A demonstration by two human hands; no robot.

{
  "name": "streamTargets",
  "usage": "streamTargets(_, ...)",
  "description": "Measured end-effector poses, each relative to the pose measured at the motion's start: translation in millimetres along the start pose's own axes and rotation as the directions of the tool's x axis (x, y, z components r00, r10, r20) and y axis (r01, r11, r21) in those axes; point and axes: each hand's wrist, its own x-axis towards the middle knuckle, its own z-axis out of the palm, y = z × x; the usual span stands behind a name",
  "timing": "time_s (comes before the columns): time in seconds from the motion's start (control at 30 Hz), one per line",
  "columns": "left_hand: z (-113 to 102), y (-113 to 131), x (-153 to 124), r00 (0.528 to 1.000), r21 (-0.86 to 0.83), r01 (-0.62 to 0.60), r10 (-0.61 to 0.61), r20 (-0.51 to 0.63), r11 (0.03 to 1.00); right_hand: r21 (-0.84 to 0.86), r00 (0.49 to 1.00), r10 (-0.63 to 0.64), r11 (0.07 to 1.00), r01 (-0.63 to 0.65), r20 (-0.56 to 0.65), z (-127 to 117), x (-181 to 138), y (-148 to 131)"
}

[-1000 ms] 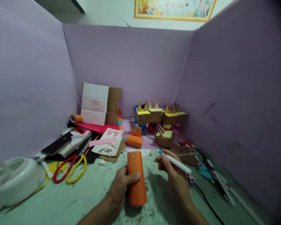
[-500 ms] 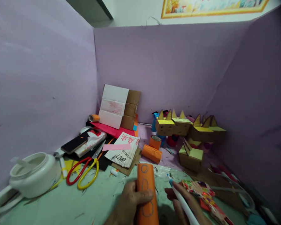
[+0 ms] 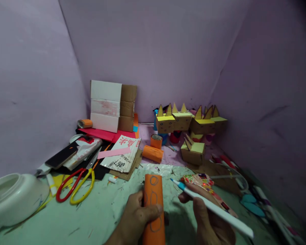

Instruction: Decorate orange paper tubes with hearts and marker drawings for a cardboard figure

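My left hand (image 3: pixel 134 220) is wrapped round an orange paper-covered tube (image 3: pixel 153 200) with pencil ovals drawn along its side, holding it upright-tilted over the green table (image 3: pixel 97 217). My right hand (image 3: pixel 209 223) grips a white pen with a blue tip (image 3: pixel 206 206), its tip pointing left and close to the tube without touching it. A patterned red paper piece (image 3: pixel 206 185) lies just behind the pen.
Red-and-yellow scissors (image 3: pixel 75 183) lie to the left, next to a white pot (image 3: pixel 14 197), a phone (image 3: pixel 61 156) and printed papers (image 3: pixel 122 156). Folded cardboard (image 3: pixel 112 110) leans on the back wall. Small cardboard box figures (image 3: pixel 191 124) and orange tubes (image 3: pixel 153 153) stand behind. Purple walls enclose the table.
The view swung about and now sits lower. The tube stays in my left hand; the pen in my right hand came nearer the tube and the patterned paper showed up behind it.
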Motion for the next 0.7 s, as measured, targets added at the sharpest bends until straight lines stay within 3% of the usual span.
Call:
streamTargets(0.2, -2, 4, -2, 0.999, 0.096, 0.007, -0.010, 0.032, 0.995, 0.022, 0.995, -0.095, 0.995, 0.096, -0.025, -8, 19, 10)
streamTargets(0.47, 4, 11, -9, 1.000, 0.130, -0.015, 0.014, 0.010, 0.991, 0.187, 1.000, 0.008, 0.982, -0.013, 0.027, -4, 28, 1)
streamTargets(0.7, 1, 10, -12, 0.995, 0.191, -0.096, 0.094, 0.022, 0.977, 0.219, 0.997, -0.072, 0.974, 0.062, 0.041, 10, 21, -1)
